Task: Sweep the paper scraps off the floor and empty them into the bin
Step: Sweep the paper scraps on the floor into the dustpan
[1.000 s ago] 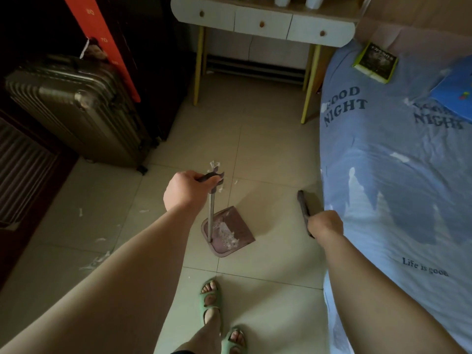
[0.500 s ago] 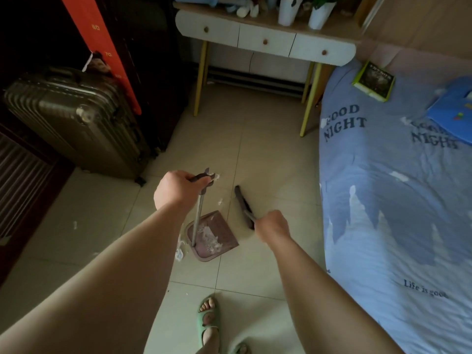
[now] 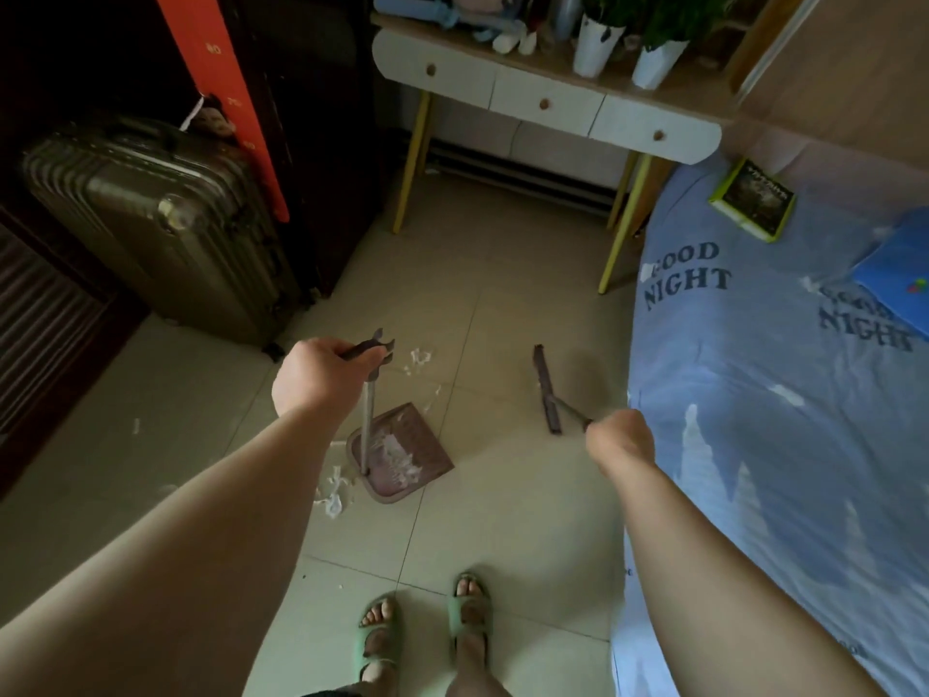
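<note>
- Since half a second ago the broom head point(image 3: 547, 389) has swung out from just beside the dustpan point(image 3: 417, 445) toward the bed point(image 3: 779, 420). My right hand point(image 3: 621, 440) has gone out with it, and the pan sits where it was.
- My left hand point(image 3: 321, 377) is curled round the grip at the top of the dustpan's upright handle. My right hand is fisted on the broom's thin shaft.
- Paper scraps point(image 3: 397, 455) lie in a white clump inside the pan. More sit on the floor point(image 3: 502, 520) just left of its near corner and just beyond its far edge, with small bits further left.
- I see pale beige tiles with thin grout lines in dim light, and the dustpan rests flat on them.
- My right fingers are hidden behind the back of the hand, and only a short stretch of shaft shows. I cannot tell whether the broom head touches the tile. The frame cuts off the bed on the right.
- The bed's side runs right of the dustpan, with the broom head between them. A suitcase point(image 3: 161, 228) stands beyond and to its left, and the desk point(image 3: 543, 100) legs stand well beyond it. My sandalled feet point(image 3: 377, 641) are on its near side. Bare tile lies between pan and desk.
</note>
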Demonstrator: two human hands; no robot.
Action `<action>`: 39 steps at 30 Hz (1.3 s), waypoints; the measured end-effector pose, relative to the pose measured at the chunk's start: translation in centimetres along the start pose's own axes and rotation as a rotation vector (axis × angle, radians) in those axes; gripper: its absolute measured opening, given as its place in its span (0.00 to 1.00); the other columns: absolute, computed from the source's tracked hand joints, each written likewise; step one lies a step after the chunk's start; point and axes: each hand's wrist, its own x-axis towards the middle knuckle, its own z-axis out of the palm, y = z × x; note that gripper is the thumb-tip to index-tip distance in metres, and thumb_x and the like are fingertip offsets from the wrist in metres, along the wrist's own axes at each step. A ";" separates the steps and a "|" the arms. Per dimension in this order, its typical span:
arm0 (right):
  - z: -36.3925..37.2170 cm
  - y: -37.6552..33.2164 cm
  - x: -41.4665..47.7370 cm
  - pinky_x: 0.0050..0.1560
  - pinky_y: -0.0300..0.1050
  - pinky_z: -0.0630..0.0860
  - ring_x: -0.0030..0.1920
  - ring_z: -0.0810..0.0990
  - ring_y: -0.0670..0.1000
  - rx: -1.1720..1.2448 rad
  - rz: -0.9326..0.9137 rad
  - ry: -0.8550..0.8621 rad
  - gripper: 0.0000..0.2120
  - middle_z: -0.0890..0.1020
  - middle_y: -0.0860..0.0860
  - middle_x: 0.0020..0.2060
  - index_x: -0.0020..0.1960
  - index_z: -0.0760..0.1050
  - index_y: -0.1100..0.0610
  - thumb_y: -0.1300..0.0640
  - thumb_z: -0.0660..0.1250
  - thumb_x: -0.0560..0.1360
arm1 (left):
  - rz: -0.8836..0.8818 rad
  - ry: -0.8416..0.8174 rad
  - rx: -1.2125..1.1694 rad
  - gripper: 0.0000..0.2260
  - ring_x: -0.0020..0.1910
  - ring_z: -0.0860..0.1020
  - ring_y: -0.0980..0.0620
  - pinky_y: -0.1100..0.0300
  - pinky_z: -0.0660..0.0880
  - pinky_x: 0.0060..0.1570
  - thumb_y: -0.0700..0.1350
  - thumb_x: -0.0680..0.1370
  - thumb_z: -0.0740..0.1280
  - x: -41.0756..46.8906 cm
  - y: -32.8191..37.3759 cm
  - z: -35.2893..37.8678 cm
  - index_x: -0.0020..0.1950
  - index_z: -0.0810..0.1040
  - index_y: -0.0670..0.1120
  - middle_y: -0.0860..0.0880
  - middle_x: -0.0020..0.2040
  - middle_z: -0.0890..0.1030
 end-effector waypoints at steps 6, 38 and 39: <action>0.6 -1.3 4.4 0.56 0.51 0.76 0.60 0.79 0.63 -0.109 -0.013 -0.032 0.15 0.79 0.64 0.60 0.62 0.75 0.70 0.64 0.63 0.77 | -0.105 0.121 -0.026 0.16 0.28 0.75 0.54 0.61 0.68 0.30 0.58 0.72 0.72 -0.5 0.2 0.7 0.28 0.77 0.53 0.53 0.27 0.77; 12.2 -4.1 -12.8 0.38 0.40 0.69 0.40 0.75 0.57 -0.584 -0.715 -0.455 0.04 0.77 0.56 0.43 0.49 0.73 0.59 0.62 0.62 0.74 | -0.409 0.382 -0.142 0.14 0.39 0.82 0.49 0.59 0.72 0.36 0.62 0.69 0.74 -13.3 -15.2 -10.5 0.34 0.82 0.52 0.50 0.37 0.85; 12.5 -3.7 -13.7 0.38 0.40 0.69 0.40 0.75 0.57 -0.595 -0.719 -0.455 0.02 0.76 0.55 0.42 0.47 0.72 0.59 0.63 0.62 0.74 | -0.411 0.381 -0.143 0.14 0.39 0.82 0.49 0.59 0.72 0.36 0.62 0.69 0.74 -13.7 -15.8 -10.8 0.34 0.82 0.52 0.50 0.37 0.85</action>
